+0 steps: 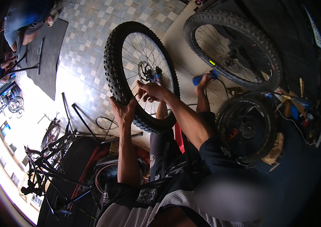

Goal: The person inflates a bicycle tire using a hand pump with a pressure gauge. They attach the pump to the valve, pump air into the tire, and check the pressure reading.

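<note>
A bicycle wheel [112,72] with a knobby black tyre stands upright in front of me, its spokes and disc rotor [144,72] showing. My left hand [123,111] is closed round the tyre at its lower left, thumb and fingers on either side. Just inside the rim, my right hand [152,92] reaches across the spokes with fingers curled and tips pinched together. What those fingertips hold is too small to make out. The lower part of the wheel is between my legs, close to my body.
Another knobby wheel [249,32] leans at the upper right, above a third wheel [224,117] near scattered tools. One blue sandal [202,78] is on my foot. Black bicycle frames [54,170] stand at the left. A person [28,15] works by a dark mat [48,56] at the upper left.
</note>
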Available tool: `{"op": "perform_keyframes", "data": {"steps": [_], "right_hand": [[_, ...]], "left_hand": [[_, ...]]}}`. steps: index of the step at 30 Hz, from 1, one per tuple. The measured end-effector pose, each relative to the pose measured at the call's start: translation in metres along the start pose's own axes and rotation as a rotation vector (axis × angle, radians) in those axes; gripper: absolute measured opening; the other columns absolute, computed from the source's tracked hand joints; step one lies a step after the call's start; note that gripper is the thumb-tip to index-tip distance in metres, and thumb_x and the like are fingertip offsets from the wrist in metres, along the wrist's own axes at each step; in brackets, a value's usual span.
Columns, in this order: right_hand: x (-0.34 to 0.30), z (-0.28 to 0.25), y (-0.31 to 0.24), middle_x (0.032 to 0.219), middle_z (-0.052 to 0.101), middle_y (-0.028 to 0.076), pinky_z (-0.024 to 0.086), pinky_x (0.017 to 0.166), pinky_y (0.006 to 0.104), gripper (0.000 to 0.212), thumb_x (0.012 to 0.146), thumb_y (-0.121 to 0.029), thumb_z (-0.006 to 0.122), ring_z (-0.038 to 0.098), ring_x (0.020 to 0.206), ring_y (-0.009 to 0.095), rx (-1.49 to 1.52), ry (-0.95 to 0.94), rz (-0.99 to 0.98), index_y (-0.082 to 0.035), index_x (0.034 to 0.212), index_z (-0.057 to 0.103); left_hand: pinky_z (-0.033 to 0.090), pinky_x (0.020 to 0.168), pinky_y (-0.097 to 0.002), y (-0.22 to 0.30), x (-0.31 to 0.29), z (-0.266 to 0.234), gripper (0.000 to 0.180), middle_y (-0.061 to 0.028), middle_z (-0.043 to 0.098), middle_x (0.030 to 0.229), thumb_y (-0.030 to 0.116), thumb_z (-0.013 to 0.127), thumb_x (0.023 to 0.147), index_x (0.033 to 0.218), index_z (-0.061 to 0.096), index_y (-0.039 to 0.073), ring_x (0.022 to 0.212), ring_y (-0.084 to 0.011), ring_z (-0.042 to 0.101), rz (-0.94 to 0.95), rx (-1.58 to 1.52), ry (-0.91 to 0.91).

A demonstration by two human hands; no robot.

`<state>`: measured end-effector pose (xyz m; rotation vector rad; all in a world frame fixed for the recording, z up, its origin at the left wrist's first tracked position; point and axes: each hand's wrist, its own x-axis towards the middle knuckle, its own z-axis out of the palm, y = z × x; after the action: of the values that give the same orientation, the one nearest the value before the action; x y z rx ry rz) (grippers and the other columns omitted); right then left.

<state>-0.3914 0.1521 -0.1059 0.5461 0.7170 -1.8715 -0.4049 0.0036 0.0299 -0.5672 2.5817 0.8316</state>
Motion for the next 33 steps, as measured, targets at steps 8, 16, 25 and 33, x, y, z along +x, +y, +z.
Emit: {"op": "perform_keyframes", "data": {"steps": [8, 16, 25, 33], "right_hand": [[-0.008, -0.001, 0.003, 0.096, 0.072, 0.009, 0.039, 0.043, 0.0203, 0.046, 0.108, -0.045, 0.05, 0.056, 0.056, 0.009, 0.223, -0.037, -0.127, -0.01, 0.138, 0.053], [-0.008, 0.013, 0.009, 0.083, 0.065, 0.005, 0.029, 0.042, 0.0228, 0.029, 0.104, -0.041, 0.058, 0.047, 0.052, 0.009, 0.439, 0.086, -0.024, -0.013, 0.109, 0.054], [-0.023, 0.02, 0.009, 0.101, 0.074, 0.016, 0.028, 0.039, 0.023, 0.062, 0.099, -0.048, 0.064, 0.045, 0.045, 0.01, 0.49, 0.17, -0.032, -0.01, 0.145, 0.047], [-0.034, 0.034, 0.008, 0.119, 0.068, 0.025, 0.032, 0.039, 0.0218, 0.083, 0.098, -0.055, 0.063, 0.049, 0.048, 0.011, 0.565, 0.172, -0.03, -0.01, 0.158, 0.028]], "left_hand": [[0.053, 0.081, -0.0456, -0.009, 0.002, -0.001, 0.069, -0.0205, 0.064, 0.102, 0.03, 0.081, 0.07, 0.121, 0.05, -0.004, 0.089, -0.0316, 0.063, 0.001, 0.05, 0.038], [0.053, 0.081, -0.0465, -0.008, 0.0, -0.001, 0.067, -0.0218, 0.061, 0.101, 0.032, 0.08, 0.067, 0.115, 0.049, -0.002, 0.09, -0.035, 0.065, -0.031, -0.002, 0.031], [0.053, 0.08, -0.0462, -0.002, -0.005, -0.001, 0.065, -0.021, 0.061, 0.102, 0.03, 0.08, 0.067, 0.115, 0.048, -0.001, 0.09, -0.0339, 0.065, -0.049, -0.031, 0.024], [0.054, 0.079, -0.0459, 0.0, -0.009, 0.0, 0.065, -0.0206, 0.062, 0.101, 0.03, 0.079, 0.068, 0.116, 0.049, -0.002, 0.089, -0.0336, 0.066, -0.023, -0.06, 0.016]]}}
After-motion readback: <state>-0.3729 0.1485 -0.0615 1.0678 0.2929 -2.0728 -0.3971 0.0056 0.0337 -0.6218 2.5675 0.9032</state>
